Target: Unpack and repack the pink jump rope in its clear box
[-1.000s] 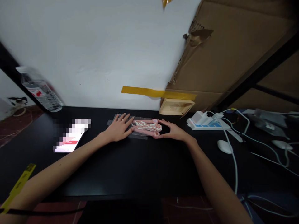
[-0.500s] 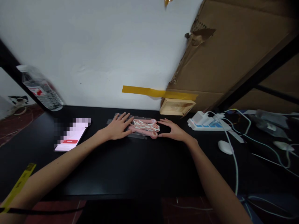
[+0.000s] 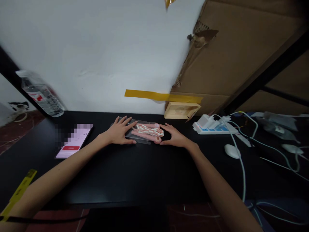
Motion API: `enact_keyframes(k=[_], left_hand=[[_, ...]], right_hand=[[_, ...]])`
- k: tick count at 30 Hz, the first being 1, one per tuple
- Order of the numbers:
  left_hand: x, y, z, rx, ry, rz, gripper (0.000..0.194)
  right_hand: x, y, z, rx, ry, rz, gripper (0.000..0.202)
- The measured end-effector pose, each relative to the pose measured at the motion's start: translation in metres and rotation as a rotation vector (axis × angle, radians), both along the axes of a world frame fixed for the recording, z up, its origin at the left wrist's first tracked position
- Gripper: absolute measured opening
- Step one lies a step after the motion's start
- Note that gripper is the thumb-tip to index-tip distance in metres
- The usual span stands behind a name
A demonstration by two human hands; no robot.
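Observation:
A pink item with white pieces along it, like a folded skipping rope (image 3: 147, 130), lies on the black table with its two round-ended handles toward the right. Under and left of it shows a clear plastic package (image 3: 142, 140). My left hand (image 3: 120, 131) rests over the package's left part, fingers spread. Around the right end of the pink item is my right hand (image 3: 175, 136), thumb and fingers apart, its fingertips at the round handle ends.
On the left are a lit phone (image 3: 76, 141) and a water bottle (image 3: 43, 96). A shallow wooden box (image 3: 181, 110) stands against the wall. To the right are a power strip (image 3: 212, 127), a white mouse (image 3: 232, 151) and cables.
My right hand has moved slightly left, up to the handle ends. My left hand has shifted a little left, its thumb now off the pink item. The view has shifted slightly.

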State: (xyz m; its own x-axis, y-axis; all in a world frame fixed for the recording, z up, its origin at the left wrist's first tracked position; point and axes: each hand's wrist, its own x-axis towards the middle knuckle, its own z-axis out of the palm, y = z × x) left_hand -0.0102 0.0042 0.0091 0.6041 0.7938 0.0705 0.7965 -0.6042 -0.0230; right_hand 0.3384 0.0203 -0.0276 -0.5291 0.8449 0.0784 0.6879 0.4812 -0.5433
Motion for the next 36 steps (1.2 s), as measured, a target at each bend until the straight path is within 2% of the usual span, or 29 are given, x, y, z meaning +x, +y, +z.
enact_keyframes(k=[13,18,27,36], left_hand=[[-0.005,0.003,-0.003,0.019,-0.123,-0.071,0.096],[0.001,0.001,-0.003,0.007,-0.119,-0.081,0.097],[0.01,-0.007,-0.004,0.026,-0.069,-0.03,0.099],[0.016,-0.013,-0.009,0.031,-0.117,-0.007,0.097]], right_hand=[[-0.011,-0.006,0.011,-0.015,0.076,-0.012,0.097],[-0.023,-0.009,0.007,0.014,0.082,0.022,0.088],[-0.034,-0.018,0.004,0.019,0.018,-0.033,0.082],[-0.049,-0.023,-0.004,0.044,0.016,-0.084,0.087]])
